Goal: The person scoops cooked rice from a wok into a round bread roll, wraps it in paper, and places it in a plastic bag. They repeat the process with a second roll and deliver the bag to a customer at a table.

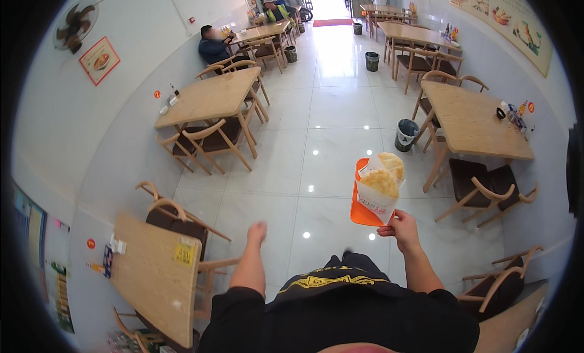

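My right hand point(401, 229) is closed on the near right corner of a small orange tray point(360, 212), with the thumb on top. On the tray lie two round, golden flatbreads in white paper sleeves. The nearer flatbread point(381, 181) overlaps the farther flatbread point(392, 163), and its paper sleeve point(376, 202) carries red print. My left hand point(258, 232) hangs away from the tray, over the tiled floor, slightly blurred. Its fingers look curled in, and nothing shows in them.
Wooden tables point(210, 97) with chairs line both walls, beside a tiled aisle point(307, 164). A nearer table point(146, 274) stands at left, another table point(480, 122) at right. A bin point(406, 136) stands beside the right table. Two people point(216, 48) sit at the far left.
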Available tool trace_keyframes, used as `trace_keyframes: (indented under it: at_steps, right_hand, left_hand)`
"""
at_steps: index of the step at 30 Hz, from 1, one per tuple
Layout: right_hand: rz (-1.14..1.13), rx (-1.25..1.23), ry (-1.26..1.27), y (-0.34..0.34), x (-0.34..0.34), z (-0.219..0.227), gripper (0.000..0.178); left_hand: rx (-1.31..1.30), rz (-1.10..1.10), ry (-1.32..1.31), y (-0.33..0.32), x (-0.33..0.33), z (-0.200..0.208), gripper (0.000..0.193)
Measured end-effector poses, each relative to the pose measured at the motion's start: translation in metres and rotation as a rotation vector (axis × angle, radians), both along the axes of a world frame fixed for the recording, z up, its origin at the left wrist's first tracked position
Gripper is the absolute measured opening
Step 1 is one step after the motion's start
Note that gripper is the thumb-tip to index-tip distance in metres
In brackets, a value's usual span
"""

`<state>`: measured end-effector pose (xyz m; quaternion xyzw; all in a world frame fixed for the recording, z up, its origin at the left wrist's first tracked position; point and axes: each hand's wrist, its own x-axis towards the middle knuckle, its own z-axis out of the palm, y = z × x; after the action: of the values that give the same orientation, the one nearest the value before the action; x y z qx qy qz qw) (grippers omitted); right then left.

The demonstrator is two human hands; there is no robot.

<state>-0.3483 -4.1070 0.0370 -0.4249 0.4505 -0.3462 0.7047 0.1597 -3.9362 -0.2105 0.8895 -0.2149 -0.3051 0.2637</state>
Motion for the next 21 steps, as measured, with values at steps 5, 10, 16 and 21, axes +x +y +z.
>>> trace_keyframes:
  at_steps: [5, 10, 16, 21]
  right_hand:
    - [0.025, 0.009, -0.001, -0.165, 0.092, -0.022, 0.036]
    - [0.1, -0.007, 0.055, -0.344, 0.186, -0.011, 0.039]
    - [0.151, -0.014, 0.033, -0.543, 0.305, -0.005, 0.041]
    - [0.133, -0.016, 0.038, -0.701, 0.413, -0.012, 0.041]
  left_hand:
    - [-0.482, -0.135, -0.193, -0.275, 0.074, 0.091, 0.029]
    - [0.063, -0.207, -0.285, -0.289, 0.129, -0.014, 0.032]
    - [0.725, -0.176, 0.359, -0.188, 0.143, -0.097, 0.026]
    - [0.773, -0.029, 0.468, -0.307, 0.236, -0.118, 0.033]
